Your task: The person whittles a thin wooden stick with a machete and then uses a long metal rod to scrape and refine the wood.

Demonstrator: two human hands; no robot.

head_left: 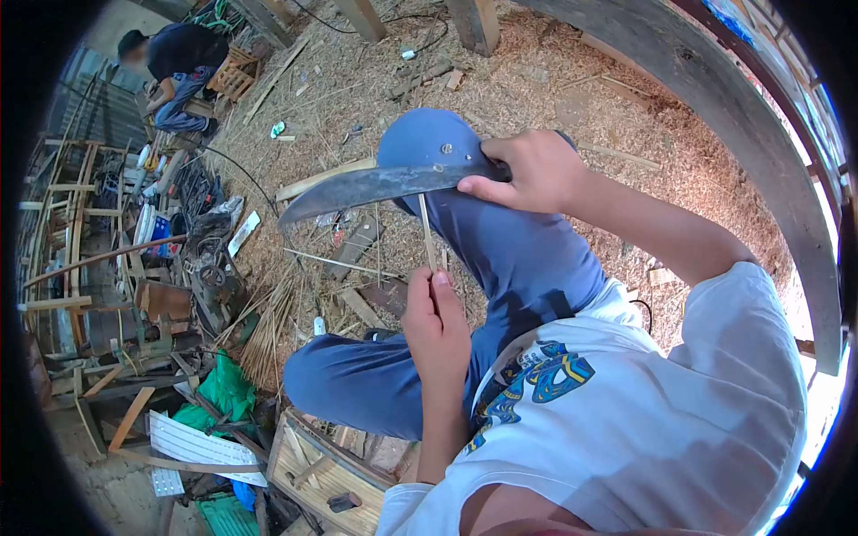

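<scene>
A long dark curved blade (357,192) lies across the raised knee in blue trousers (460,237), its tip pointing left. My right hand (534,170) is closed round its handle end, with the thumb stretched along the near side of the blade. Below the blade, my left hand (435,313) pinches a thin pale strip (427,234) between thumb and fingers. The strip stands up from that hand, and its upper end meets the lower edge of the blade. Whether it continues behind the blade is hidden.
Wood shavings (554,98) and offcuts cover the ground. Thin sticks (273,330) lie in a pile left of the legs. A wooden frame (299,469) is at the bottom, and a curved beam (715,98) arches at the right. Another person (183,67) sits at the upper left.
</scene>
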